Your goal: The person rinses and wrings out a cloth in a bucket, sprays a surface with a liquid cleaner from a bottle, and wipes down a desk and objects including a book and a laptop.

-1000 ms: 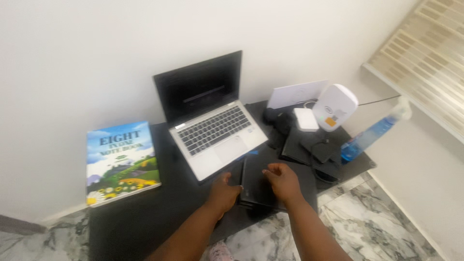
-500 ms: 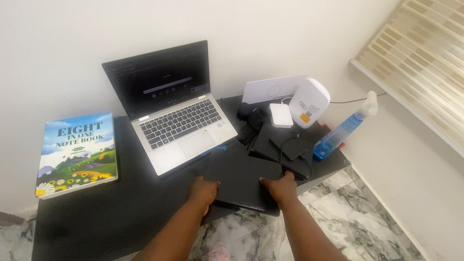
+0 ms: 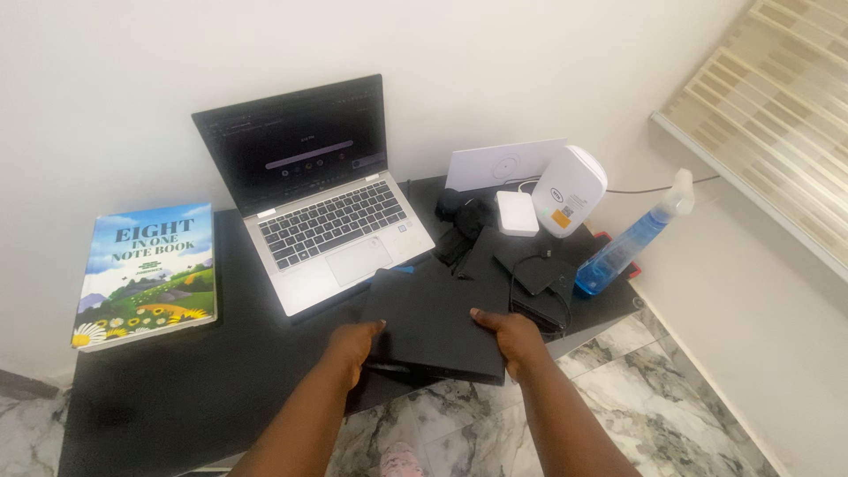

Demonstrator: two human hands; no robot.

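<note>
A black closed laptop (image 3: 437, 327) at the table's (image 3: 203, 380) front edge is gripped at its sides by the left hand (image 3: 352, 346) and right hand (image 3: 512, 340), fingers curled on it. An open laptop (image 3: 320, 190) is set behind. A colourful notebook (image 3: 148, 272) lies at the left edge; a blue spray bottle (image 3: 632, 237) and white device (image 3: 568, 190), orange-labelled, at the right.

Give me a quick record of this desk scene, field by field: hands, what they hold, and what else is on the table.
left hand: grips the left near edge of the closed black laptop
right hand: grips its right near edge
open silver laptop: behind it, screen lit dark
notebook: colourful cover, far left on the black table
blue spray bottle: right edge, leaning
white device: upright, back right
black cables and pouches: right of the closed laptop
</note>
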